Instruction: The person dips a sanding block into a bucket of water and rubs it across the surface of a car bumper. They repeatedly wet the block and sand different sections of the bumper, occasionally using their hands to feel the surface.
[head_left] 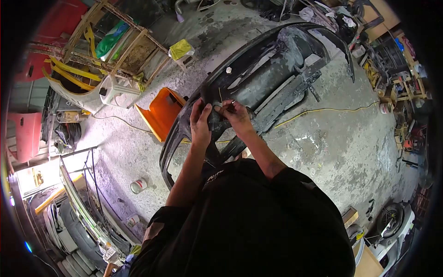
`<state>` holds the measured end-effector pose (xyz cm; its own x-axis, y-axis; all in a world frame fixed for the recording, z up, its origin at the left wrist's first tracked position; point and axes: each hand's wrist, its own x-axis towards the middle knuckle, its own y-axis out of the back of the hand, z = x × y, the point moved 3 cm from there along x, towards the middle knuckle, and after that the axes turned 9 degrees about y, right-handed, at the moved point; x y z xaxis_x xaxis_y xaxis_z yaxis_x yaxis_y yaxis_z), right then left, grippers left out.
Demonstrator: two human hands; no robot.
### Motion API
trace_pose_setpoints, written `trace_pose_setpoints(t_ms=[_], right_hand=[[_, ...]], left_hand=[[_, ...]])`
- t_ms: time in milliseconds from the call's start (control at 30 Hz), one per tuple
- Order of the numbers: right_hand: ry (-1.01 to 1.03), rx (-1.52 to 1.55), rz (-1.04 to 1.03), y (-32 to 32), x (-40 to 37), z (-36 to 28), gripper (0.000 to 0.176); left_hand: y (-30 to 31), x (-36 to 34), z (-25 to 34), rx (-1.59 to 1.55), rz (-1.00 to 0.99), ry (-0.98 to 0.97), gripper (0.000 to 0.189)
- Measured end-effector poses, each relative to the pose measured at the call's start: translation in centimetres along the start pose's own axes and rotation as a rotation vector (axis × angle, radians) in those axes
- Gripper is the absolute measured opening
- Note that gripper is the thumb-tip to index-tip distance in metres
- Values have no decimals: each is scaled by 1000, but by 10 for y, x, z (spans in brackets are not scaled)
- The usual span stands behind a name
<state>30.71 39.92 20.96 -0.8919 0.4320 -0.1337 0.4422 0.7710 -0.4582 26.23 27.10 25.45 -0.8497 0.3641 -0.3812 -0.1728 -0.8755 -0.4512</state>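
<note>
We stand over a black bumper (277, 69) on the concrete floor (323, 152) of a crowded workshop, both hands on its near edge. The bumper lies straight ahead of us and runs away to the upper right, its long axis slanting from the curved end by our left elbow to the far end among the clutter. We are working close to the near end, so most of its length stretches off beyond our right side.

Our left hand (200, 122) is clenched over the rim, fingers wrapped onto the black plastic. Our right hand (236, 113) sits just beside it, touching the same rim, fingertips drawn together. We cannot tell whether they pinch something small or only press on the edge. The two hands are near each other, the left a little closer to our body.

An orange panel (161, 113) leans just left of the bumper. A yellow cable (323, 110) trails across the floor on the right, and a paint tin (138, 185) stands below.
</note>
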Motion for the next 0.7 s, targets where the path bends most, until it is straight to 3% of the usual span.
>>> trace_pose_setpoints(t_ms=[100, 233, 300, 367, 433, 500, 567, 700], right_hand=[[48, -38, -16, -11, -11, -2, 29], [47, 39, 16, -26, -34, -2, 22], [-40, 109, -11, -31, -53, -3, 21], [-39, 99, -21, -36, -68, -2, 20], [-44, 84, -36, -38, -85, 2, 20], [-37, 30, -42, -38, -102, 2, 18], [15, -37, -17, -33, -122, -3, 18], [23, -78, -13, -22, -135, -2, 23]], left_hand=[[11, -11, 4, 63, 84, -73, 37], [38, -17, 5, 64, 4, -125, 37], [46, -32, 11, 110, 23, -157, 39], [50, -52, 15, 85, -18, -135, 42], [52, -74, 15, -58, 37, 88, 47], [66, -77, 4, -92, -72, 100, 51], [73, -89, -7, -196, -186, 189, 46], [83, -95, -31, -286, -167, 203, 37]])
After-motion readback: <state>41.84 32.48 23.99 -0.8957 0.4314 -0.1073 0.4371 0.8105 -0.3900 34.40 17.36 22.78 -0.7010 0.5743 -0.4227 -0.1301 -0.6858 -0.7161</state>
